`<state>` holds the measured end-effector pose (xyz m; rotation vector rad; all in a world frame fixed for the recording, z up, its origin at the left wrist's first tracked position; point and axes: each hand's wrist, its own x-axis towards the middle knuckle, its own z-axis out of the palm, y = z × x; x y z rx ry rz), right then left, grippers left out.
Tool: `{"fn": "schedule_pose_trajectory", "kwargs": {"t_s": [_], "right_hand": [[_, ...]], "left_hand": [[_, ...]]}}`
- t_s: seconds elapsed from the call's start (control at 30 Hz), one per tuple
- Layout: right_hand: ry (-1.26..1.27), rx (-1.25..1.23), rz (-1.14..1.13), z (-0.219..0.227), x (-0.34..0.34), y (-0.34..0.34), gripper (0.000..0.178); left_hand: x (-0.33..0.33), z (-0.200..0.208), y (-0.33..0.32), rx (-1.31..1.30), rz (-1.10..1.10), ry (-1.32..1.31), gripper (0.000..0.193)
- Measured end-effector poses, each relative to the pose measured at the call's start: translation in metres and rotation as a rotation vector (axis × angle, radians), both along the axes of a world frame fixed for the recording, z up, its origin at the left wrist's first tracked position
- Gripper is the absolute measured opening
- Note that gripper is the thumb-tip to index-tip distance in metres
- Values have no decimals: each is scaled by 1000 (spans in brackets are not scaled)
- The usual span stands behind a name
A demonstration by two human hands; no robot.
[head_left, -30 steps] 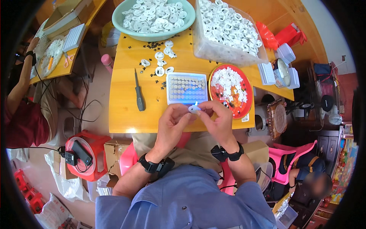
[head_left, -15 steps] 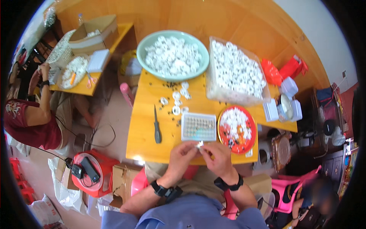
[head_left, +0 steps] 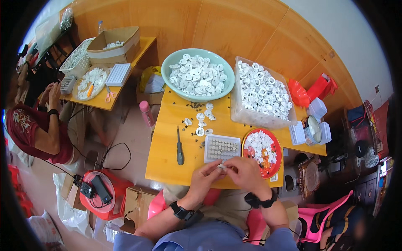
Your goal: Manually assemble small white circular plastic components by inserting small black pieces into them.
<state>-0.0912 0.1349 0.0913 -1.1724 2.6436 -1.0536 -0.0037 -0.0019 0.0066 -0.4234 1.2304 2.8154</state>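
Grip: left hand [head_left: 203, 179] and right hand [head_left: 248, 172] each pinch the same part between thumb and fingertips, just on the near side of the white tray.
Small white part [head_left: 222, 167]: held at the white tray's near edge, mostly covered by fingers, so its exact shape cannot be told. It looks like light, stiff plastic, perhaps slick and easily dropped; its outer edge seems the best hold, with gentle pressure.
White tray [head_left: 207, 146]: rows of small round grey pieces, lying on the yellow worktop [head_left: 162, 161].
Red round dish [head_left: 280, 152]: just right of the white tray, heaped with small white pieces.
Screwdriver [head_left: 180, 154]: left of the white tray, shaft pointing away.
Loose white discs [head_left: 200, 132]: beyond the white tray's left corner, among small black bits [head_left: 195, 105].
Clear bin [head_left: 260, 119]: beyond the white tray, rightward, full of white rings.
Green basin [head_left: 173, 87]: beyond the white tray, leftward, piled with white discs.
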Motion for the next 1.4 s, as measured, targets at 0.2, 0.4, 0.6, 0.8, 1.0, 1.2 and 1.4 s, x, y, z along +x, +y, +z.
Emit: {"fn": "schedule_pose_trajectory", "kwargs": {"t_s": [0.2, 0.4, 0.6, 0.8, 1.0, 1.2, 1.4], "right_hand": [[-56, -297, -180, 42, -68, -32, 18], [60, 138, -193, 18, -116, -69, 22], [-58, 438, -147, -39, -127, -87, 20], [-211, 234, -182, -59, -137, -80, 16], [-245, 7, -167, -43, -123, -60, 17], [-597, -66, -85, 0, -82, -32, 16], [-717, -21, 19, 14, -52, -14, 13]], "left_hand": [[-2, -5, 0, -11, -96, -20, 33], [-2, -5, -1, 37, -74, -18, 28], [-3, -8, -3, 47, -64, -15, 28], [-2, -9, -3, 41, -77, -18, 26], [1, -6, -3, 29, -94, -41, 25], [-1, -16, 0, 118, -74, 2, 28], [-5, -3, -5, 328, -27, -27, 36]]}}
